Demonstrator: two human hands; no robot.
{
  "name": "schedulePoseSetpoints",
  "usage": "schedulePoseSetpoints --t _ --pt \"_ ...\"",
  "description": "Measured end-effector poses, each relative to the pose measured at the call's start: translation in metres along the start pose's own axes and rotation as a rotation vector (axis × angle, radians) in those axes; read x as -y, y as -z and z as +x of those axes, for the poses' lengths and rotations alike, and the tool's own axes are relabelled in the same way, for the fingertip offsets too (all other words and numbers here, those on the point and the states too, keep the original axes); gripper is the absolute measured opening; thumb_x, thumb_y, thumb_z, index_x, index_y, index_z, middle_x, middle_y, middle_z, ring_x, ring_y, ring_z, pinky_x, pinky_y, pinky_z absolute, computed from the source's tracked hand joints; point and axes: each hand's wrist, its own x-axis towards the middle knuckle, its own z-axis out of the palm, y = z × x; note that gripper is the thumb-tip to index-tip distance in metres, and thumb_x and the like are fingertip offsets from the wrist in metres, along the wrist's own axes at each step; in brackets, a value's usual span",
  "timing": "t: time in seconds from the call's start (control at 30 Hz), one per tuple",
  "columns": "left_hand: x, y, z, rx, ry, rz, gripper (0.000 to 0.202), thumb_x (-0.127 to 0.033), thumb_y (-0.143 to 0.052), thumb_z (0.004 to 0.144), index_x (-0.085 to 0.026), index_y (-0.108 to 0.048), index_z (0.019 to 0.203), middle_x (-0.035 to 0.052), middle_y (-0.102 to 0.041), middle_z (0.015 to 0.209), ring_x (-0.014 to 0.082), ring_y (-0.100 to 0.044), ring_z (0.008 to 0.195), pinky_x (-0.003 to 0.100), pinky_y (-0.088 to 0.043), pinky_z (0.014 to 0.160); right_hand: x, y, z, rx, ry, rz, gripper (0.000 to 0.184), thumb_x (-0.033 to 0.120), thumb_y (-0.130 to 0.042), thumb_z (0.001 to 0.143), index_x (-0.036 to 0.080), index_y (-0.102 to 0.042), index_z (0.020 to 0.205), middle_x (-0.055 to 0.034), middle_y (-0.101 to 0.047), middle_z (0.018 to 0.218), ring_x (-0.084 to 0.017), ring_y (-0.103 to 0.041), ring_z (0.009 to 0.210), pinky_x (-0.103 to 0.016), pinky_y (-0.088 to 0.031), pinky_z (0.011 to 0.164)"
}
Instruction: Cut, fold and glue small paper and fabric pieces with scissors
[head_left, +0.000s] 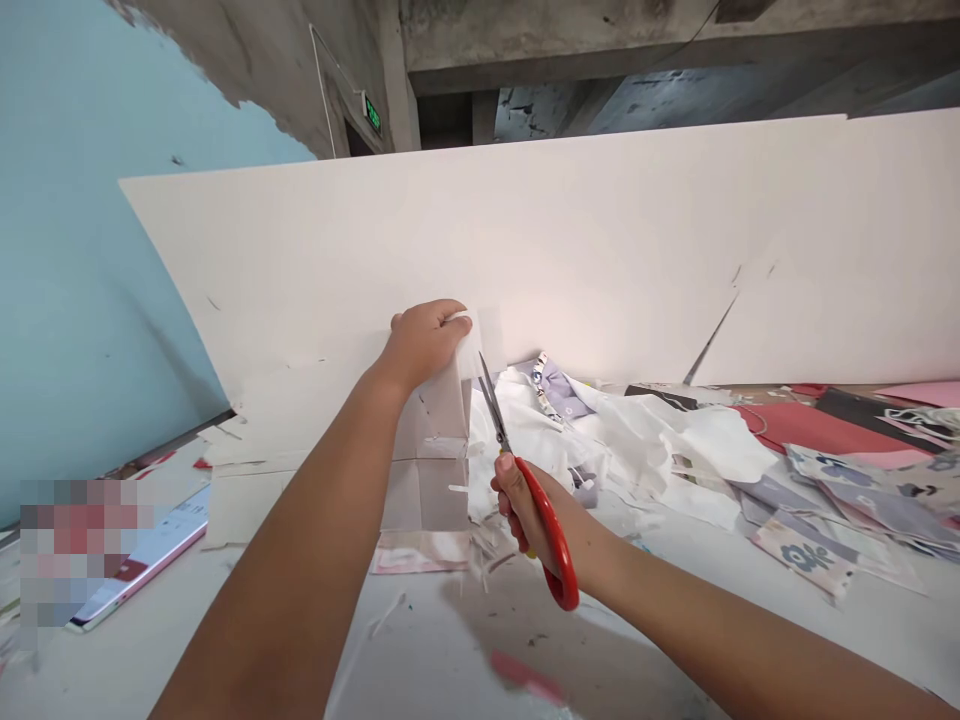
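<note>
My left hand [429, 345] is closed on the upper end of a white sheet, perhaps thin card or paper [466, 350], with thumb and fingers pinching its edge. Below that hand a creased pale grey-white card piece [442, 495] stretches down toward me, partly hidden by my left forearm. Red-handled scissors [559, 545] are in my right hand [525, 505]. Their blades [493, 400] point up and away, the tips close to the right edge of the white sheet. Whether the blades touch the sheet, I cannot tell.
A tall white board [600, 250] stands across the back. Crumpled white cloth or paper [637, 440] and printed scraps [810, 555] lie to the right, beside a red sheet [795, 430]. Stacked white card [259, 420] and a phone [150, 560] are at left.
</note>
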Motion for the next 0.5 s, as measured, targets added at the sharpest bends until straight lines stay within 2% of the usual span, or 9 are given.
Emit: schedulePoseSetpoints --t 0.1,0.23,0.33,0.5 --pt "0.005 -0.006 -0.003 -0.015 -0.055 -0.015 0.021 -0.025 -0.04 0.073 -0.02 -0.051 0.056 -0.0035 -0.039 0.053 0.0128 -0.039 0.058 0.026 -0.033 0.065 0.001 -0.006 0.003 -0.004 -0.015 0.006 0.043 0.062 -0.03 0.078 0.021 -0.042 0.071 0.0018 -0.039 0.064 -0.011 -0.036 0.05 -0.026 -0.033 0.046" --pt "0.013 -0.017 -0.008 -0.08 -0.029 -0.057 0.021 -0.025 -0.039 0.073 -0.02 -0.054 0.06 -0.0029 -0.048 0.058 0.0139 -0.044 0.063 0.026 -0.034 0.067 -0.002 -0.013 0.008 -0.044 -0.006 0.017 0.048 0.064 -0.026 0.078 0.02 -0.044 0.071 0.0014 -0.04 0.063 -0.011 -0.039 0.05 -0.027 -0.036 0.046" --pt "0.015 -0.023 -0.012 -0.101 -0.019 -0.031 0.022 -0.025 -0.037 0.075 -0.02 -0.052 0.059 -0.0035 -0.046 0.056 0.0135 -0.044 0.061 0.026 -0.034 0.067 -0.004 -0.017 0.011 -0.07 0.014 0.048 0.044 0.06 -0.029 0.079 0.02 -0.046 0.074 0.0027 -0.038 0.06 -0.011 -0.04 0.049 -0.027 -0.037 0.047" --pt "0.016 -0.029 -0.018 -0.118 -0.036 0.038 0.024 -0.025 -0.035 0.077 -0.02 -0.041 0.054 -0.0044 -0.038 0.05 0.0121 -0.04 0.054 0.026 -0.032 0.064 0.004 -0.021 0.008 -0.065 -0.044 0.075 0.039 0.055 -0.036 0.08 0.021 -0.034 0.061 0.005 -0.035 0.048 -0.011 -0.037 0.046 -0.024 -0.036 0.044"
